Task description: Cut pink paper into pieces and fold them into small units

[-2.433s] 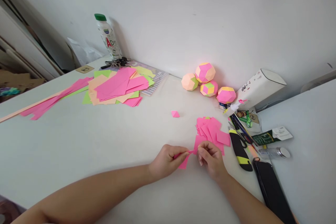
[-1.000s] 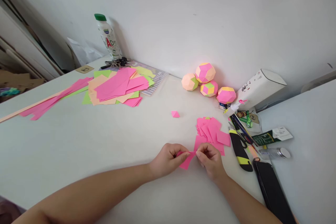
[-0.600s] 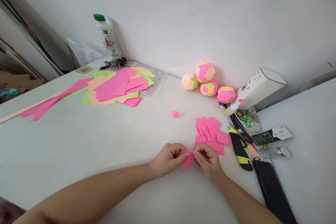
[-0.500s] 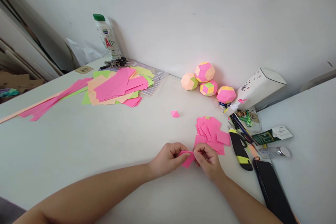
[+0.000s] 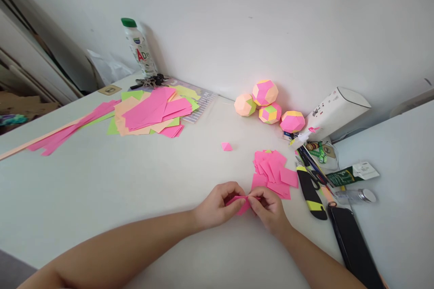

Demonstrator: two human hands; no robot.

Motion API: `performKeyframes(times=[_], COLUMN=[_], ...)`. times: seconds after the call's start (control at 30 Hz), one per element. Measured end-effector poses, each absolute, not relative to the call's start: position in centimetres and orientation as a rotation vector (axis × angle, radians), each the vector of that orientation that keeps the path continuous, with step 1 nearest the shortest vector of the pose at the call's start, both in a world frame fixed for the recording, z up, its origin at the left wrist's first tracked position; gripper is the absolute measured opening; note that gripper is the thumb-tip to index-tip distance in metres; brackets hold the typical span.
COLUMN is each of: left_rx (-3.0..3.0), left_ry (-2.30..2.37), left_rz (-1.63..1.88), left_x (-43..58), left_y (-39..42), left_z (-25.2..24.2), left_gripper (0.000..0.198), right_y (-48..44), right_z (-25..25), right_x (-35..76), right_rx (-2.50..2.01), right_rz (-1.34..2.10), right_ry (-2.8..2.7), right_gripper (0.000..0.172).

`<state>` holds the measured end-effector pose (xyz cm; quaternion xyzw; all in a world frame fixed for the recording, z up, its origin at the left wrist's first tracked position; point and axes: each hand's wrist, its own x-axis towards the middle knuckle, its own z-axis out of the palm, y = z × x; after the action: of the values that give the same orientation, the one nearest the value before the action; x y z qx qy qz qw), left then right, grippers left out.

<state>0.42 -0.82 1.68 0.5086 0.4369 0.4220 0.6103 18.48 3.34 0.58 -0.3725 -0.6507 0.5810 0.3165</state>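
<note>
A small pink piece of folded paper (image 5: 242, 208) is pinched between both hands low over the white table. My left hand (image 5: 220, 205) grips its left side, thumb in front and fingers behind. On its right part my right hand (image 5: 269, 209) closes with thumb and fingertips near the top edge. The fingers cover much of the paper. Just beyond my right hand lies a loose pile of pink paper slips (image 5: 271, 171). A small folded pink paper shape (image 5: 226, 146) sits by itself farther back.
Several multicoloured paper balls (image 5: 265, 93) rest near the wall. To the right are a utility knife (image 5: 310, 194), a black phone-like slab (image 5: 354, 246), a small clear bottle (image 5: 354, 196) and a white box (image 5: 335, 110). Coloured paper sheets (image 5: 149, 110), keys (image 5: 152, 81) and a bottle (image 5: 139, 47) stand left.
My fingertips have drawn slightly closer together along the paper's top edge. Less of the pink paper shows below them. The things on the table have stayed put.
</note>
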Motion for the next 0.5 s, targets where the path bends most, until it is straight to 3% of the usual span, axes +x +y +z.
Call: performKeyframes(times=[0.5], left_rx=[1.191], left_ry=[1.139], left_rz=[0.960], left_x=[0.64], left_y=[-0.77], left_z=[1.06], left_gripper=[0.009], right_y=[3.30], right_z=[0.93], right_x=[18.20], right_rx=[-0.939], right_rz=[1.590], right_ry=[-1.753], right_gripper=[0.016])
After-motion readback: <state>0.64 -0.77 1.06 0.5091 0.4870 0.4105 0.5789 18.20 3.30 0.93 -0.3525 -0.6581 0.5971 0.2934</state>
